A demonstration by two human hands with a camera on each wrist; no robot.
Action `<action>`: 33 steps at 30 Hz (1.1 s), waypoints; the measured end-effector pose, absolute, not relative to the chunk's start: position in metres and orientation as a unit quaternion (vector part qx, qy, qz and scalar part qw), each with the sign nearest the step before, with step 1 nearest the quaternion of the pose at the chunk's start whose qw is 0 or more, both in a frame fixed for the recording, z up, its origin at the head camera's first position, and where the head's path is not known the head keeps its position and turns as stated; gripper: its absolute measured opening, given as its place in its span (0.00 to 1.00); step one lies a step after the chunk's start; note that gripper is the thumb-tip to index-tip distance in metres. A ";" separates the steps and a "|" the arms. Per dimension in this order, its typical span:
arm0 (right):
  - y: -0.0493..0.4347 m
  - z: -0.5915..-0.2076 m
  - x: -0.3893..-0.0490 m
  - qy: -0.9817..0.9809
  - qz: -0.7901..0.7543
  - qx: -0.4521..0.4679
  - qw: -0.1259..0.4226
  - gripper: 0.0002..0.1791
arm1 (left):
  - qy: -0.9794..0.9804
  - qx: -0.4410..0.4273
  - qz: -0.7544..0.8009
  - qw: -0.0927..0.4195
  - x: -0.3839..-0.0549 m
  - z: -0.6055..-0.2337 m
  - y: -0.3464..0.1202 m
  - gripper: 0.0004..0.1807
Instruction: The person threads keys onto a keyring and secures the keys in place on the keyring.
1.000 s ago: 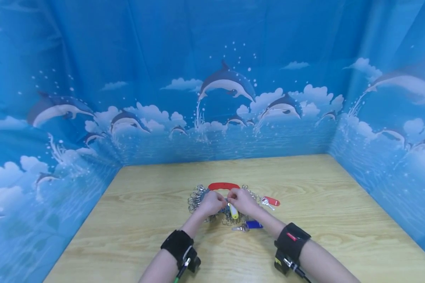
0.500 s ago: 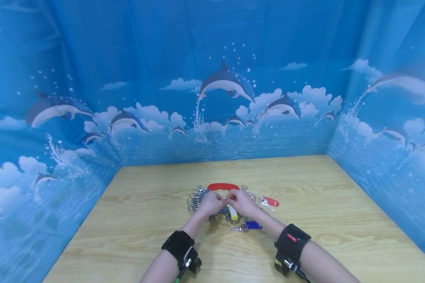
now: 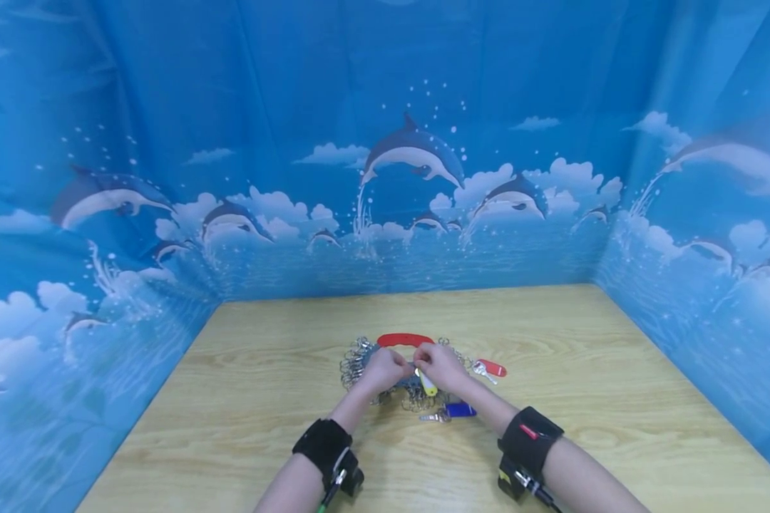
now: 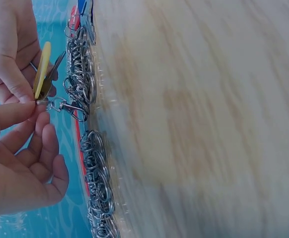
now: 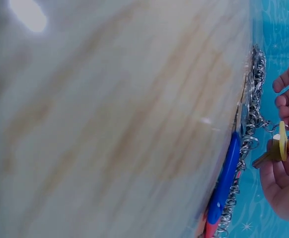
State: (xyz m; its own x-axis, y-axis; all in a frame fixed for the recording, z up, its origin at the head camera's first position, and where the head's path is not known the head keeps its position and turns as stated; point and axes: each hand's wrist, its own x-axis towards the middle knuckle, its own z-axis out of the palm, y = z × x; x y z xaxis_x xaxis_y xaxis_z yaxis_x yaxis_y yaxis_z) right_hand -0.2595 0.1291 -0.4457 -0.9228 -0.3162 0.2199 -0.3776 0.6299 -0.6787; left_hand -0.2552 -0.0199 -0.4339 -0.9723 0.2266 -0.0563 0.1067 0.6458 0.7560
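Observation:
My left hand [image 3: 385,368] pinches a small metal split ring [image 4: 42,102] between thumb and forefinger, its other fingers loosely curled. Opposite it, my right hand [image 3: 441,365] holds the yellow key tag [image 5: 283,141] at that ring, with a key [image 5: 266,157] beside the tag. A metal clasp [image 4: 60,104] links the ring to a row of metal clips and rings [image 4: 80,64]. These line a holder with a red handle [image 3: 404,339], which lies on the table behind the hands. Parts of the holder are hidden by my hands.
A blue key tag [image 3: 460,410] with a key [image 3: 433,417] lies in front of the holder. To the right are a red key tag [image 3: 493,368] and its key [image 3: 484,370]. A blue dolphin-print curtain [image 3: 411,263] surrounds the wooden table [image 3: 263,356].
The yellow key tag has swung slightly to the right under my right fingers. Both hands stay almost where they were, still together at the ring.

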 end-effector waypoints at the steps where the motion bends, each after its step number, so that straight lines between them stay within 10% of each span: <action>1: 0.129 -0.446 -0.260 -0.902 0.385 0.191 0.040 0.03 | 0.902 0.096 0.413 0.078 -0.255 -0.433 -0.021 0.23; 16: 0.128 -0.448 -0.259 -0.903 0.386 0.188 0.024 0.03 | 0.907 0.108 0.404 0.048 -0.250 -0.439 -0.018 0.06; 33: 0.128 -0.449 -0.260 -0.902 0.386 0.190 0.033 0.03 | 0.904 0.104 0.413 0.037 -0.253 -0.443 -0.017 0.18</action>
